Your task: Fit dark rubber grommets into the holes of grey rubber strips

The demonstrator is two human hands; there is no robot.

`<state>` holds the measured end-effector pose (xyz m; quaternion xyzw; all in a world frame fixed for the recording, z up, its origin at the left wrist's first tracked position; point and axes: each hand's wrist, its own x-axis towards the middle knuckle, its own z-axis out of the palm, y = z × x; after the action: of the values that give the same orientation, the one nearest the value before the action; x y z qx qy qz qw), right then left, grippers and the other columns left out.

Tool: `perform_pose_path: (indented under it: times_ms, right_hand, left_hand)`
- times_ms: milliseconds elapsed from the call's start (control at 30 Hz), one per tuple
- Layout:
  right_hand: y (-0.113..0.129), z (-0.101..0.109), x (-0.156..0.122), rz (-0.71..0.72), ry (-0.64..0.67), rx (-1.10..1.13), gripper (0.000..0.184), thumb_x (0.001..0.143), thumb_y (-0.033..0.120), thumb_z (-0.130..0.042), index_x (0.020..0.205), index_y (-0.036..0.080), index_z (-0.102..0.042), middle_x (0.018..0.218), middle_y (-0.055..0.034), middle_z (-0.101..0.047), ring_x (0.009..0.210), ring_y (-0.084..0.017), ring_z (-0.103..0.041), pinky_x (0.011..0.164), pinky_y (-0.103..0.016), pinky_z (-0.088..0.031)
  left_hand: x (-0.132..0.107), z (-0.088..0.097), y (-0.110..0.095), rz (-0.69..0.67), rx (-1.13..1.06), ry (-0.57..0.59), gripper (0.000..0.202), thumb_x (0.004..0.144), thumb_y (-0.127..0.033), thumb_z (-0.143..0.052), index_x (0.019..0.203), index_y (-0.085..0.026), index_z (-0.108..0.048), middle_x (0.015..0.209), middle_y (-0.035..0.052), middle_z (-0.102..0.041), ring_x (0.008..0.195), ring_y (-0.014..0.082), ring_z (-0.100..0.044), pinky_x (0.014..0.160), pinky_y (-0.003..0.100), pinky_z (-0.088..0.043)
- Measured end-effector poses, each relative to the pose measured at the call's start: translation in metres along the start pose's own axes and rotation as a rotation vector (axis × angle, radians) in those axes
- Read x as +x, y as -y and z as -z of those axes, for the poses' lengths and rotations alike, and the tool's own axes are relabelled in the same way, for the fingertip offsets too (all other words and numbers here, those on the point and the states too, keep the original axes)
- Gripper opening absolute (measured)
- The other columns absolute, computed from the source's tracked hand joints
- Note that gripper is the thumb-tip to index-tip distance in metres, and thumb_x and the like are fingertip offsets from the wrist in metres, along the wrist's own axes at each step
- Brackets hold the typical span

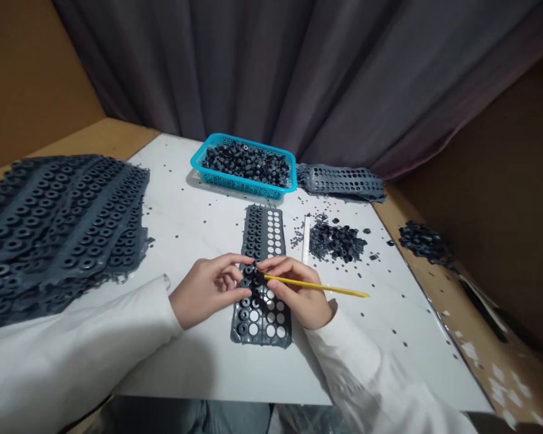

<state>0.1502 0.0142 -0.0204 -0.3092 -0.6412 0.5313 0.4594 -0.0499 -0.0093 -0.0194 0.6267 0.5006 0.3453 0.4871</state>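
A dark grey moulded strip (pixel 263 241) with rows of round holes and black ring parts lies lengthwise on the white table (pixel 199 223) in front of me. My left hand (pixel 208 289) rests on its left edge, fingers pinched on a ring in the strip's middle. My right hand (pixel 296 292) sits on the strip's right side and grips a thin yellow stick (pixel 326 287) that points right, with its tip at the same ring. Both sleeves are white.
A blue basket (pixel 244 166) full of black rings stands behind the strip. A large pile of filled strips (pixel 58 217) lies left, emptied strips (pixel 344 181) back right. Loose rings (pixel 337 241) and scraps are scattered to the right, with another heap (pixel 423 241) on the wooden ledge.
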Motion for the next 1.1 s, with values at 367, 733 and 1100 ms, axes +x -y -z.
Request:
perform_pose_path:
  times_ms: [367, 733, 1100]
  right_hand:
    - [0.0050, -0.0009, -0.0086, -0.154, 0.219, 0.116, 0.006, 0.084, 0.024, -0.061, 0.085, 0.020, -0.057, 0.110, -0.0115, -0.067, 0.103, -0.022, -0.063, 0.085, -0.040, -0.051]
    - [0.0090, -0.0016, -0.0069, -0.116, 0.198, 0.061, 0.004, 0.084, 0.020, -0.060, 0.085, 0.020, -0.056, 0.106, -0.0105, -0.069, 0.098, -0.021, -0.065, 0.083, -0.040, -0.052]
    - [0.0061, -0.0008, -0.0088, -0.069, 0.210, -0.031, 0.003, 0.084, 0.019, -0.060, 0.085, 0.021, -0.057, 0.104, -0.0093, -0.068, 0.097, -0.021, -0.064, 0.083, -0.039, -0.051]
  left_hand:
    - [-0.0053, -0.0002, -0.0009, -0.280, 0.354, -0.095, 0.040, 0.073, -0.020, -0.067, 0.112, -0.020, -0.056, 0.068, -0.0047, -0.063, 0.051, 0.0066, -0.048, 0.056, 0.018, -0.044]
    - [-0.0036, 0.0036, -0.0064, -0.148, 0.328, -0.120, 0.017, 0.069, -0.036, -0.071, 0.079, -0.022, -0.071, 0.066, 0.0008, -0.067, 0.054, 0.0119, -0.052, 0.061, 0.024, -0.045]
    - [-0.0035, 0.0030, -0.0029, -0.093, 0.248, -0.060, 0.011, 0.069, -0.031, -0.071, 0.066, -0.020, -0.072, 0.059, -0.0010, -0.067, 0.049, 0.0097, -0.053, 0.051, 0.021, -0.040]
